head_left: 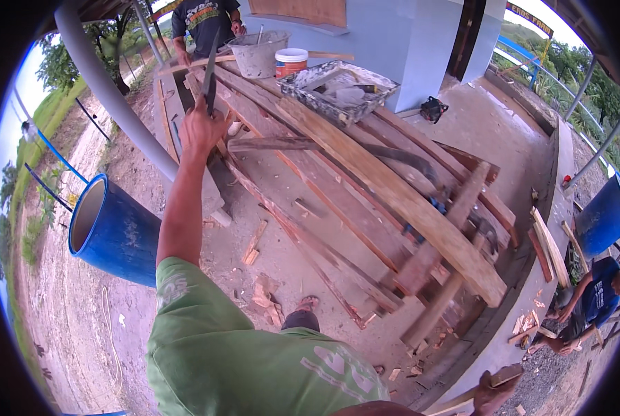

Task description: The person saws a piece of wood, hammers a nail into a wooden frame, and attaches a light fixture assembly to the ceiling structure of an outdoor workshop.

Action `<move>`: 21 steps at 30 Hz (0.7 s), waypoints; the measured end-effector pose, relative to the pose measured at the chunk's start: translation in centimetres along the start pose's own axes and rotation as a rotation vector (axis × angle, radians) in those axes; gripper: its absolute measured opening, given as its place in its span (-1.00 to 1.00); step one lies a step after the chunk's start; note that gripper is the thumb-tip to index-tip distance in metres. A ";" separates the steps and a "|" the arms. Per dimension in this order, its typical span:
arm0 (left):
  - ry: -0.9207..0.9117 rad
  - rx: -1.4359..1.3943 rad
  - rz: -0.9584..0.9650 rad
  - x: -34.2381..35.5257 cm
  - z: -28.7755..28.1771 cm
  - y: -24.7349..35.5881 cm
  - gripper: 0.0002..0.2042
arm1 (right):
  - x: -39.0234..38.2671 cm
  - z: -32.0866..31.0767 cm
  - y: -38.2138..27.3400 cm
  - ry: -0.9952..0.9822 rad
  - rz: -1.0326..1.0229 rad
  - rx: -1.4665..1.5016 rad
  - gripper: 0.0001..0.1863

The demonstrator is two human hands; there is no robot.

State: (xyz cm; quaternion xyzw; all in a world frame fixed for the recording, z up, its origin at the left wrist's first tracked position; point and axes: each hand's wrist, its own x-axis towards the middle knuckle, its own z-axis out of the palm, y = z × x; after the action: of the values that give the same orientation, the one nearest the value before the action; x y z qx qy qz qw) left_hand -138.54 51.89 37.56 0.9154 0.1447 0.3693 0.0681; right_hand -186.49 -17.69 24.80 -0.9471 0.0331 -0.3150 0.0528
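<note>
My left hand (200, 130) is raised high and gripped around the handle of a long dark machete (210, 73), its blade pointing up. The arm reaches up out of a green sleeve. My right hand (491, 394) is low at the bottom right, closed on a short piece of wood (505, 376) beside the concrete ledge. Between the hands lies a stack of long rough planks (393, 191) slanting across the concrete floor. Wood chips (265, 295) lie near my sandalled foot (308, 303).
A blue barrel (112, 232) stands at left beside a grey slanting post (116, 97). A grey bucket (258, 54), a white and orange tub (290, 61) and a mortar tray (337, 84) sit on the far planks. One person stands at the back (202, 21); another crouches at right (594, 298).
</note>
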 end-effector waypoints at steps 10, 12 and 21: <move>-0.305 0.142 0.124 9.9 19.1 -15.2 -0.59 | 21.0 -5.8 -18.7 0.238 0.560 0.105 -0.25; -0.304 0.181 0.244 12.3 21.8 -14.7 -0.63 | 23.4 -6.5 -22.1 0.047 0.424 -0.007 -0.23; -0.551 0.427 0.268 17.3 28.9 -17.2 -0.45 | 36.3 -0.6 -33.6 -0.264 -0.174 -0.107 -0.39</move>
State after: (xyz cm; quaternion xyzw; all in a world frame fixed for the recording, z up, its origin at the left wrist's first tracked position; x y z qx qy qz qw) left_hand -110.26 73.14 24.14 0.9849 0.0735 0.0764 -0.1372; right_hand -156.81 12.13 50.91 -0.9810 -0.0395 -0.1888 -0.0214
